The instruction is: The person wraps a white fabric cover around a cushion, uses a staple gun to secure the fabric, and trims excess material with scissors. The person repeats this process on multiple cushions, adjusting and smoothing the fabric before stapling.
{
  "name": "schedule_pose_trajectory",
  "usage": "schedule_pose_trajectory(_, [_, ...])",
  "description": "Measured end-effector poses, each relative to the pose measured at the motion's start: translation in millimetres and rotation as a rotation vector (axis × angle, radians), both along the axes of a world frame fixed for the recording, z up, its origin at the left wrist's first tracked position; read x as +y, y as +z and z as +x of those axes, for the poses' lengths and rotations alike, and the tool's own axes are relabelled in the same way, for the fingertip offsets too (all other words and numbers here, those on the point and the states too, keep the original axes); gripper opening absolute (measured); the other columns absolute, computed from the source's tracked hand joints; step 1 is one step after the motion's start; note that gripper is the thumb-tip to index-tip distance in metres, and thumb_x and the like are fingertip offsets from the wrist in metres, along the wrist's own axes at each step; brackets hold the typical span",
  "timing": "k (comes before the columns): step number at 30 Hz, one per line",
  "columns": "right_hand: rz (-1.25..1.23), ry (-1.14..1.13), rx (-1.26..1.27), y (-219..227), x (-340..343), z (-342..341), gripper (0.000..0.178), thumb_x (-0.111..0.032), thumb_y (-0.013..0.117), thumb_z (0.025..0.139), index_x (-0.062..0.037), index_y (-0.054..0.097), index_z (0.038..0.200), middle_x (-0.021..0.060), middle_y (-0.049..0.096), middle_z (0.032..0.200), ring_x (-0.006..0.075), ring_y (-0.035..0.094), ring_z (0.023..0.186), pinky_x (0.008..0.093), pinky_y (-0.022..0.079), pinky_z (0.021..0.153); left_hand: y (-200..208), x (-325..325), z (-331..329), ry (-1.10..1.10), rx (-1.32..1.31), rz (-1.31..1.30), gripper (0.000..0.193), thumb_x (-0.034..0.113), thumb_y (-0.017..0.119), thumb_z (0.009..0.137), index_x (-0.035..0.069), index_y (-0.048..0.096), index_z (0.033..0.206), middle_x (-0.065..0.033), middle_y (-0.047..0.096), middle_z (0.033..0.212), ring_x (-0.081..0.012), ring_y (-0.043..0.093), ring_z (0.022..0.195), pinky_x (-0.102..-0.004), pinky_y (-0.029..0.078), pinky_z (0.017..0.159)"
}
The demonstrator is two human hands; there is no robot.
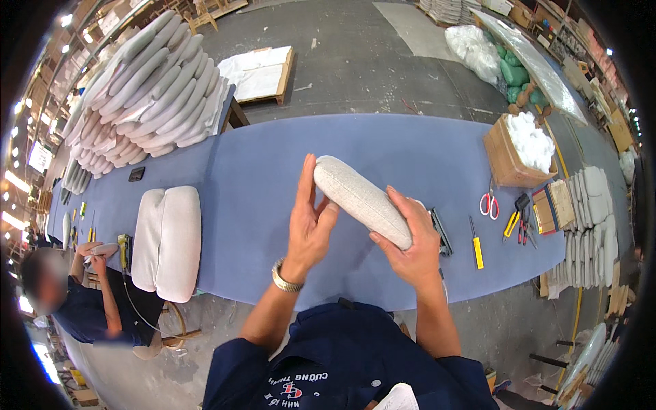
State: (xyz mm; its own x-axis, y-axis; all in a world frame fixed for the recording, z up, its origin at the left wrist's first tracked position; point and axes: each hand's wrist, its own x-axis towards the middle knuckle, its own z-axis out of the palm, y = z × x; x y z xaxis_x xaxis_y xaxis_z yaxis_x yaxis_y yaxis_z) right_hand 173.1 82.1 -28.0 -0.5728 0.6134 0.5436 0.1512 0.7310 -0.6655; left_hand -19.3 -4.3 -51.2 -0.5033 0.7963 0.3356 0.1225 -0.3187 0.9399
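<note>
A light grey, fabric-covered padded cushion (pixel 362 198), long and rounded at the ends, is held tilted above the blue table (pixel 266 225). A seam runs along its length. My right hand (pixel 413 242) grips its lower right end, with the thumb and fingers on opposite sides. At the upper left end, my left hand (pixel 311 222) has its fingers stretched straight up beside the cushion and its thumb apart, close to the underside. Partly behind my right hand lies a dark tool (pixel 441 232), perhaps a staple gun.
Right of my hands lie a yellow-handled screwdriver (pixel 477 251), red-handled scissors (pixel 489 205), pliers (pixel 511 224) and a carton of white stuffing (pixel 509 160). Two larger cushions (pixel 166 242) rest at left, before a tall cushion pile (pixel 147 89). A co-worker (pixel 89 301) sits at the left.
</note>
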Motion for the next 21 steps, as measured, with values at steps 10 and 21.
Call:
schedule_pose_trajectory(10, [0.156,-0.095,0.094,-32.3,-11.4,-65.8,0.09,-0.004,0.074,0.085,0.0067,0.026,0.16,0.0328,0.037,0.159,0.0486,0.041,0.146,0.0518,0.035,0.119,37.1,64.7,-18.3,-0.135,0.039,-0.051,0.072,0.036,0.046,0.111,-0.002,0.016,0.165,-0.026,0.027,0.167,-0.0337,0.031,0.154,-0.039,0.028,0.124])
schedule_pose_trajectory(21, [-0.137,-0.248,0.182,-25.2,63.5,-36.7,0.078,-0.016,0.068,0.096,0.0103,0.027,0.158,0.0362,0.051,0.145,0.0494,0.056,0.129,0.0495,0.046,0.107,111.1,-20.5,58.1,-0.738,0.0,0.308,0.052,0.03,0.055,0.107,-0.01,0.056,0.14,-0.0261,0.063,0.137,-0.039,0.059,0.132,-0.0509,0.034,0.12])
